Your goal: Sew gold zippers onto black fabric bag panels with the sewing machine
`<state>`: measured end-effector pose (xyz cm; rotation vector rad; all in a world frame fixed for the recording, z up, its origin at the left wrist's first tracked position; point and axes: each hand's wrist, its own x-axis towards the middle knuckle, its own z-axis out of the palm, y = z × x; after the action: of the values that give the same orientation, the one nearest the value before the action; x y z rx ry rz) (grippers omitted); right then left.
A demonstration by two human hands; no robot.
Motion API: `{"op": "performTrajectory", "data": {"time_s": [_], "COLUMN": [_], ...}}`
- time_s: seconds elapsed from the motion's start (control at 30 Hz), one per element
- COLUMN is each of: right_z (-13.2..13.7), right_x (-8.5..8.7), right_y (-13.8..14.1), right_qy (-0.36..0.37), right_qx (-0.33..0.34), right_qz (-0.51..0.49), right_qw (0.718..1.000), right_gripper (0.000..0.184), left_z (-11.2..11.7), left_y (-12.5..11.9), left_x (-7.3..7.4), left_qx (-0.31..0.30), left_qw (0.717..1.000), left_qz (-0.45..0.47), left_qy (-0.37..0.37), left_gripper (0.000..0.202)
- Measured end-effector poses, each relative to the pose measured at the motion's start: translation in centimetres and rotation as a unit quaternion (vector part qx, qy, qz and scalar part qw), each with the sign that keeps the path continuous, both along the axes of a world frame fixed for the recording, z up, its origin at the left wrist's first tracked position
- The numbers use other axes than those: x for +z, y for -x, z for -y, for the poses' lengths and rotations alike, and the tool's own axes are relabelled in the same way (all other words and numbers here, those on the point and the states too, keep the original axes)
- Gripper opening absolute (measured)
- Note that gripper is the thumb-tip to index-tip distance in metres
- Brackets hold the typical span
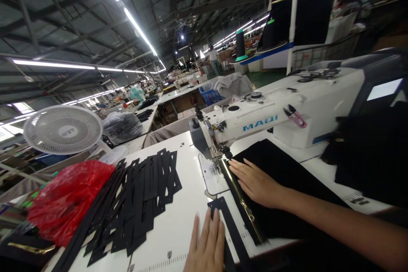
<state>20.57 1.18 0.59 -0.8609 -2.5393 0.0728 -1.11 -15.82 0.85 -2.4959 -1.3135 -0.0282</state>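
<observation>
Right hand (258, 185), flat, borders the zip (235, 185) slanting far-left; left hand (206, 240), fingers extended, overlaps a strip (233, 229); neither visibly grips.

Resting the right hand (256, 182) on black fabric (287, 174) beside a gold zipper (241, 197), near a sewing machine (261, 114). Holding the blurred left hand (205, 244) at a slotted black piece (233, 229), perhaps touching it. Showing overlapping black strips (148, 178) on the surface (191, 191), beside a red bag (73, 195).
</observation>
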Motion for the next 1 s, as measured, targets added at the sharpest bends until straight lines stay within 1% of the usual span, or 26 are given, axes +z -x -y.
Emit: {"op": "performTrajectory", "data": {"time_s": [0.07, 0.13, 0.2, 0.27, 0.33, 0.4, 0.5, 0.53, 0.6, 0.7, 0.77, 0.83, 0.93, 1.0], "right_z": [0.0, 0.2, 0.9, 2.0, 3.2, 4.1, 4.5, 4.4, 4.2, 4.0, 3.9, 4.0, 4.0, 3.9], "right_x": [0.2, 0.3, 0.4, 0.4, 0.3, 0.2, 0.4, 0.5, 0.6, 0.5, 0.3, 0.1, 0.0, -0.1], "right_y": [0.0, -0.1, -0.1, -0.1, 0.1, 0.2, 0.3, 0.2, 0.1, 0.0, 0.0, 0.0, 0.1, 0.2], "right_qy": [0.006, 0.013, 0.021, 0.027, 0.030, 0.030, 0.034, 0.037, 0.044, 0.052, 0.055, 0.055, 0.050, 0.044], "right_qx": [0.003, 0.008, 0.015, 0.023, 0.028, 0.026, 0.021, 0.024, 0.035, 0.045, 0.041, 0.040, 0.042, 0.043], "right_qz": [0.002, 0.012, 0.015, 0.010, 0.005, 0.005, 0.018, 0.024, 0.034, 0.030, 0.018, 0.005, -0.008, -0.014], "right_qw": [1.000, 1.000, 1.000, 0.999, 0.999, 0.999, 0.999, 0.999, 0.998, 0.997, 0.997, 0.998, 0.998, 0.998], "right_gripper": [0.045, 0.045, 0.046, 0.046, 0.046, 0.046, 0.046, 0.047, 0.049, 0.049, 0.049, 0.050, 0.049, 0.049], "left_z": [0.8, 0.9, 0.5, -0.4, -1.7, -3.2, -6.0, -6.9, -8.4, -9.8, -9.9, -9.8, -9.6, -9.7], "left_y": [-0.3, -0.3, 0.0, 0.5, 0.9, 0.6, -1.0, -1.7, -3.0, -4.0, -4.0, -3.7, -3.2, -3.0], "left_x": [-1.1, -1.3, -0.4, 1.1, 2.5, 3.6, 4.3, 4.2, 3.6, 2.4, 1.8, 1.6, 1.7, 1.7], "left_qx": [0.006, -0.012, -0.045, -0.055, -0.030, 0.000, 0.022, 0.030, 0.052, 0.057, 0.049, 0.055, 0.063, 0.040], "left_qw": [0.998, 0.995, 0.992, 0.986, 0.973, 0.956, 0.940, 0.940, 0.949, 0.973, 0.982, 0.985, 0.984, 0.985], "left_qz": [0.030, 0.069, 0.107, 0.156, 0.223, 0.281, 0.321, 0.322, 0.299, 0.218, 0.174, 0.153, 0.150, 0.149], "left_qy": [-0.062, -0.074, -0.051, -0.036, -0.048, -0.081, -0.113, -0.111, -0.087, -0.051, -0.050, -0.057, -0.072, -0.077], "left_gripper": [0.054, 0.048, 0.043, 0.041, 0.044, 0.046, 0.044, 0.042, 0.040, 0.039, 0.041, 0.041, 0.039, 0.040]}}
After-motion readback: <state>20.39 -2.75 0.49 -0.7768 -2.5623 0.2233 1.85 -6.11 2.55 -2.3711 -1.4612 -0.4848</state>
